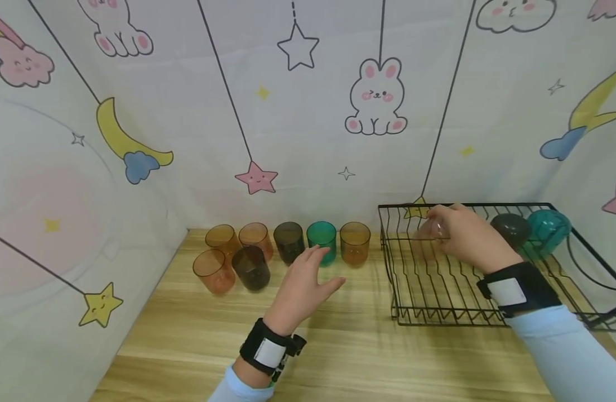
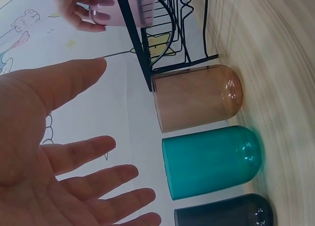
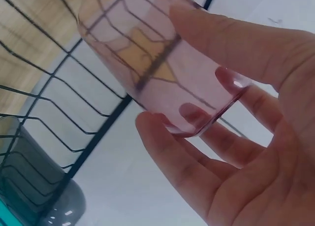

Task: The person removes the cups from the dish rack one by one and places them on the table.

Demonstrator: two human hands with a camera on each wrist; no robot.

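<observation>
My right hand [image 1: 461,234] holds a clear pink cup [image 3: 147,63] by its base end, fingers and thumb round its sides. In the head view that cup is over the left part of the black wire rack [image 1: 428,324], partly hidden by the hand. My left hand [image 1: 300,287] hovers above the table with fingers spread and nothing in them. Just beyond it stand a teal cup [image 2: 211,162], an amber cup [image 1: 355,245] and a dark grey cup [image 1: 289,244]. In the rack's right part, a grey cup [image 1: 511,229] and another teal cup [image 1: 548,231] sit bottom up.
More cups cluster at the left: an amber cup [image 1: 221,240], two pinkish-orange cups, one at the front [image 1: 214,272], and a dark cup [image 1: 251,269]. A patterned cloth [image 1: 318,139] hangs behind the wooden table [image 1: 358,357].
</observation>
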